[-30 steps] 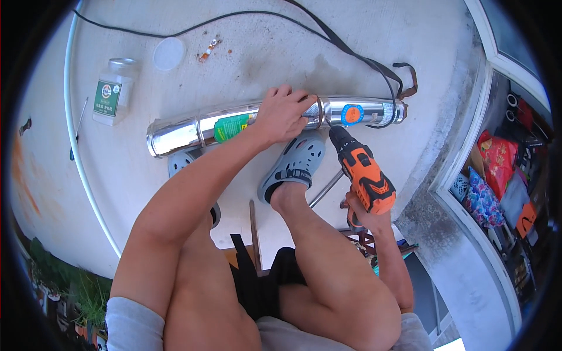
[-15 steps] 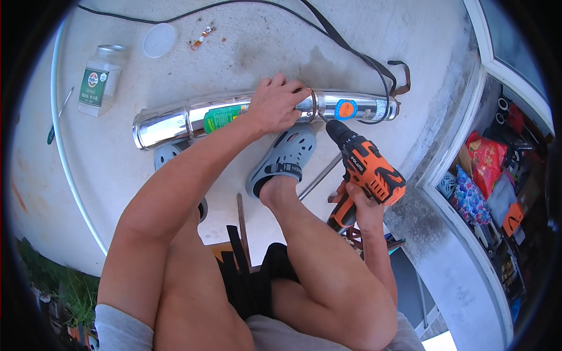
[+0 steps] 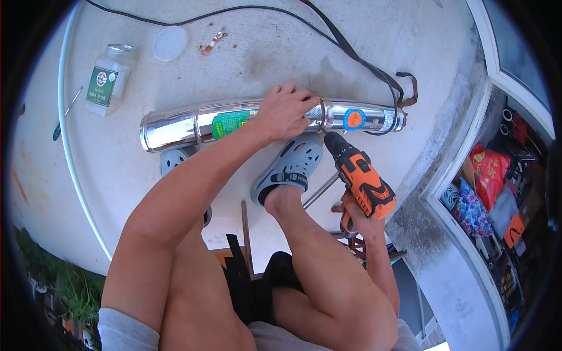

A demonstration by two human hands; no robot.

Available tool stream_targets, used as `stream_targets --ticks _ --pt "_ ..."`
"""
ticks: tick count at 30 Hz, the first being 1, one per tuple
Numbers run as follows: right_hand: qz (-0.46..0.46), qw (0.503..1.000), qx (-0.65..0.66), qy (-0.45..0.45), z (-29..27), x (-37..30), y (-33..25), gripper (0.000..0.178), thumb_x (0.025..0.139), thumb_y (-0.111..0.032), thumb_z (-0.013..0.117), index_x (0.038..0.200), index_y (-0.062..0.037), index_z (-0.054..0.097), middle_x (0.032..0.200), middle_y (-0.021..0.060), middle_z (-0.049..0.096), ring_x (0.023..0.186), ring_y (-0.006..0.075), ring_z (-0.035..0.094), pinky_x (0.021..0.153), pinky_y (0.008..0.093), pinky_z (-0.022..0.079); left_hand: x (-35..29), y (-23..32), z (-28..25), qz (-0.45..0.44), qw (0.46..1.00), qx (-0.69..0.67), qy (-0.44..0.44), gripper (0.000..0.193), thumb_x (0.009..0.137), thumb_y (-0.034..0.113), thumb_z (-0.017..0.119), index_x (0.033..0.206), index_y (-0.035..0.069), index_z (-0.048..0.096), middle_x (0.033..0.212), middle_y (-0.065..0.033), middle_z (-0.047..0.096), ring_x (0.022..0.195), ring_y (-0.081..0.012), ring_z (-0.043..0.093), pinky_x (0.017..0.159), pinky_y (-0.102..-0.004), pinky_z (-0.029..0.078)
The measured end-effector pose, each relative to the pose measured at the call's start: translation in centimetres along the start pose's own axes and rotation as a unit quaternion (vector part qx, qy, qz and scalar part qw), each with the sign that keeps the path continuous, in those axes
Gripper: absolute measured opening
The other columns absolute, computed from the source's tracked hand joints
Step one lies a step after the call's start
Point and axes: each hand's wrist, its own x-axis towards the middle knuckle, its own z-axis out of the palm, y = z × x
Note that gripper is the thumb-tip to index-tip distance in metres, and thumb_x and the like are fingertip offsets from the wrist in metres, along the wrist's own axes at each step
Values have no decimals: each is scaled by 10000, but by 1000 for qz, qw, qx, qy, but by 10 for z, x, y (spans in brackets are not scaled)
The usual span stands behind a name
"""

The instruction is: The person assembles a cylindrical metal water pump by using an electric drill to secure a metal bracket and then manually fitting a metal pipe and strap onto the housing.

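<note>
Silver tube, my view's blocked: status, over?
Left hand on silver tube. Right hand gripping orange drill, contact with tube unclear. Black cable across tube's right end, clear of drill.

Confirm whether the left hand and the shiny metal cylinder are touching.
Touching. The head view shows it: the left hand lies across the shiny metal cylinder, bent over it, with no gap visible.

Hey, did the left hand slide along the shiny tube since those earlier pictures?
No, it doesn't look like it. The left hand is on the shiny tube, just as far left of the round orange-and-blue sticker as before.
</note>
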Motion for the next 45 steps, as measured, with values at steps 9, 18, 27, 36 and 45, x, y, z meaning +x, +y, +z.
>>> stream_targets --ticks 9,18,27,36,45 --pt "10 1000 -22 -4 1 3 -5 234 800 -12 691 1030 10 657 730 44 675 620 130 666 593 293 535 1 -1 -2 -1 1000 -5 4 549 840 272 656 1375 167 596 1277 -40 606 1152 -275 498 970 -423 388" --pt "13 999 -32 -7 -3 5 -10 245 797 -14 700 1038 9 663 742 46 677 639 133 668 609 302 537 3 0 0 4 1000 -5 1 541 847 270 648 1376 166 596 1257 -43 606 1138 -273 498 970 -421 387" --pt "-40 974 -204 -85 -4 14 -44 266 754 -22 747 1007 -1 670 788 70 701 695 182 686 678 299 541 2 0 0 -5 1000 -1 5 527 842 265 645 1358 165 603 1250 -42 606 1132 -272 498 983 -416 388" --pt "132 988 79 -17 13 12 -52 394 843 33 604 1236 19 604 942 75 700 680 130 660 585 289 576 0 2 -1 -5 1000 3 -2 507 841 250 643 1339 169 606 1238 -42 609 1138 -283 503 971 -432 402" --pt "36 985 -144 -87 4 16 -58 323 787 17 710 1098 10 623 881 65 695 680 129 661 645 307 566 2 0 -4 -22 999 -22 -19 513 836 232 647 1343 161 611 1252 -44 611 1160 -278 502 1005 -432 390"
